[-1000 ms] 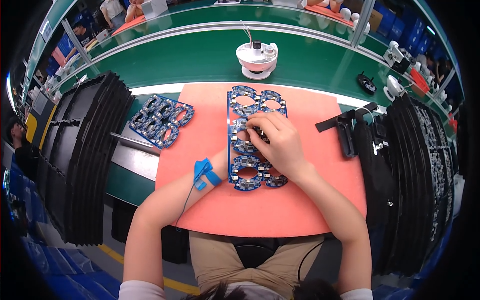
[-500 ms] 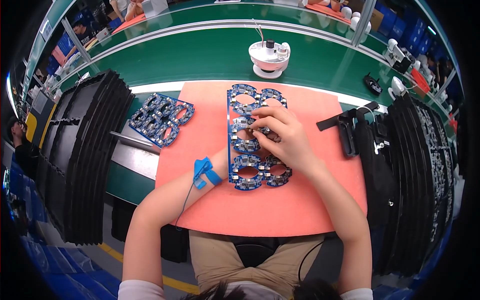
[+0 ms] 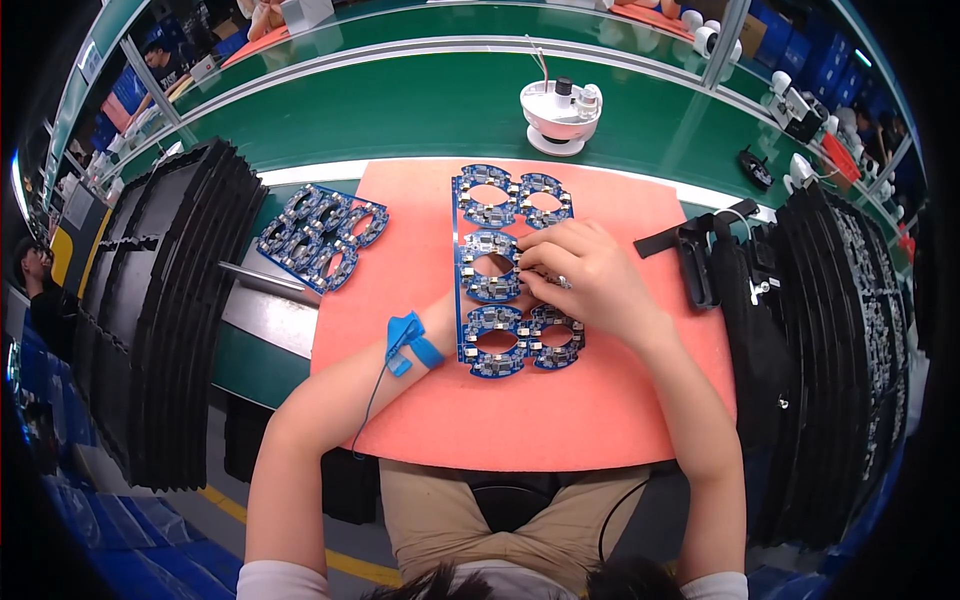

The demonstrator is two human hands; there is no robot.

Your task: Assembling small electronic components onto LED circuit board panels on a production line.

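Blue circuit-board panel (image 3: 497,262) of ringed cut-outs; flat on the orange mat (image 3: 620,410).

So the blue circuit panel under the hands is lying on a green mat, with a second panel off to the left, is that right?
Not quite: in the head view the panel under the hands lies on an orange mat, not a green one. The second panel does lie to the left.
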